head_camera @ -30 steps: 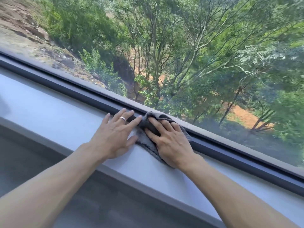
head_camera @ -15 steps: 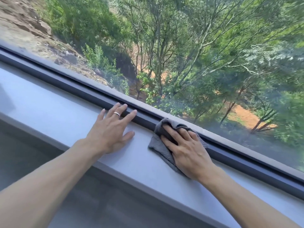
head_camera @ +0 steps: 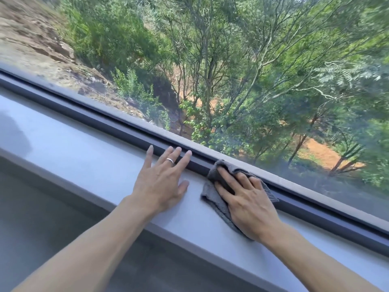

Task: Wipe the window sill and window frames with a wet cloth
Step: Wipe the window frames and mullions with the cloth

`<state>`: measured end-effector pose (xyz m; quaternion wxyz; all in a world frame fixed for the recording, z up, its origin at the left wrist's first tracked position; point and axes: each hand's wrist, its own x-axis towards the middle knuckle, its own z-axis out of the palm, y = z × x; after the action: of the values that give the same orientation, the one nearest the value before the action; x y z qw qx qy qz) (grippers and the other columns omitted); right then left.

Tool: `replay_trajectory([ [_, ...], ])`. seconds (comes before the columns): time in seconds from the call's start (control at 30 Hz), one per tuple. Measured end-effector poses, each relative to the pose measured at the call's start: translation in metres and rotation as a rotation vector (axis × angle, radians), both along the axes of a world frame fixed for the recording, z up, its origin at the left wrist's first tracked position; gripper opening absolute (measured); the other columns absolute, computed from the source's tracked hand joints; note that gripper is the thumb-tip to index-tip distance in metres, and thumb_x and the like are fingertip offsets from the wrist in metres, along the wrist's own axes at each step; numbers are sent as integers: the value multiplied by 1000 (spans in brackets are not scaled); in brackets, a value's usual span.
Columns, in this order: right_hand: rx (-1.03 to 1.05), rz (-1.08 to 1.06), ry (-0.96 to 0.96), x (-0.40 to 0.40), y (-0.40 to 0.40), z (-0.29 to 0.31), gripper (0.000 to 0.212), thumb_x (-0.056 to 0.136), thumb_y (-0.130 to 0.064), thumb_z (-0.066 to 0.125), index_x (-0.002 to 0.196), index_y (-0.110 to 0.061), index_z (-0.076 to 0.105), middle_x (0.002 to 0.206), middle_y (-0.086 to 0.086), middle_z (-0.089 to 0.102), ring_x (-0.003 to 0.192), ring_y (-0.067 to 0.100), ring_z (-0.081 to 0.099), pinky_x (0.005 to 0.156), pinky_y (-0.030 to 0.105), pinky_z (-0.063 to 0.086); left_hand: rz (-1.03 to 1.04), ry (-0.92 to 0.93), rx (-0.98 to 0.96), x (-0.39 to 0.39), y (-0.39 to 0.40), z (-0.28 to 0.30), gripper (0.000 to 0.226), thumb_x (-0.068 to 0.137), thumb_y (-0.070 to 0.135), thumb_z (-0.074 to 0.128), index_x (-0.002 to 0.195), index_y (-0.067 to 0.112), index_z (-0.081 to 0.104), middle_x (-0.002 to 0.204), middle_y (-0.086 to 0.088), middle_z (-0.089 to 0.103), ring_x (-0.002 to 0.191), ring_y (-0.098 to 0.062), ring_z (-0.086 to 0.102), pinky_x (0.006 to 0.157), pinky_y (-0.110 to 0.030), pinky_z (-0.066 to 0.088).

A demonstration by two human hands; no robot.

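Nearest, reached in over the sill's front edge with both bare forearms. Kept the left hand flat on the pale window sill, fingers straight and lightly spread, tips up against the dark window frame, a ring on one finger; held nothing. Pressed the right hand down on the cloth, fingers stretched out and close together, pinning it flat, not clutching it.

Had the two hands touching a second earlier, left fingertips on the cloth's edge. Since then drew the cloth off rightward along the frame and left a strip of bare sill between it and the left thumb; hardly shifted the left hand, apparently used as a brace. Read, as a judgement, as one stroke along the joint of sill and frame in mid-run, with the long stretches further right and far left likely yet to do.

Looked dark grey, nubbly and rumpled, folded over on itself; lay on the sill just right of the left hand, far corner bunched up over the frame's ledge, near edge trailing out under the palm toward the wrist. Could not tell wetness; showed no clear damp trail on the sill.

Beyond, looked through the glass, hazy along its lower edge, onto trees and a bare earth slope.
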<state>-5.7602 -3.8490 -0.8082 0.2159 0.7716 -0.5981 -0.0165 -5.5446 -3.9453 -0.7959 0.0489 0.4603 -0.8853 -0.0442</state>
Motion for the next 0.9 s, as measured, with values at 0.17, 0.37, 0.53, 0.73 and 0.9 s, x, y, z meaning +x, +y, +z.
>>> replay_trajectory([
  [0.17,49,-37,-27,42,-52,-1,50,88,-26,34,129,-33,62,151,2,44,113,25,40,84,40,28,153,-45,-8,40,-43,6,69,98,54,33,156,27,6,164,2,7,151,-15,-2,116,-60,-11],
  [0.37,114,74,48,21,-27,8,51,87,-18,39,135,-21,57,155,5,38,108,25,49,85,39,35,166,86,54,49,-52,-6,70,96,53,41,155,31,10,164,7,8,151,-14,-4,120,-55,3],
  [0.53,109,85,51,53,-73,7,54,86,-22,31,133,-23,59,154,10,39,118,27,46,83,40,30,151,150,68,46,-52,-12,73,95,52,44,155,31,9,164,5,8,151,-14,-4,121,-48,14],
  [0.73,129,143,26,46,-56,8,51,89,-21,34,133,-16,59,155,12,37,113,29,47,84,41,36,100,108,124,54,-50,-4,68,98,52,38,156,34,5,164,11,2,150,-9,-8,122,-47,6],
  [0.9,62,153,24,94,-114,2,51,88,-25,30,126,-20,65,150,11,45,115,26,40,82,41,28,181,57,99,79,-69,5,71,98,53,39,156,29,6,164,8,2,150,-12,-6,122,-45,4],
])
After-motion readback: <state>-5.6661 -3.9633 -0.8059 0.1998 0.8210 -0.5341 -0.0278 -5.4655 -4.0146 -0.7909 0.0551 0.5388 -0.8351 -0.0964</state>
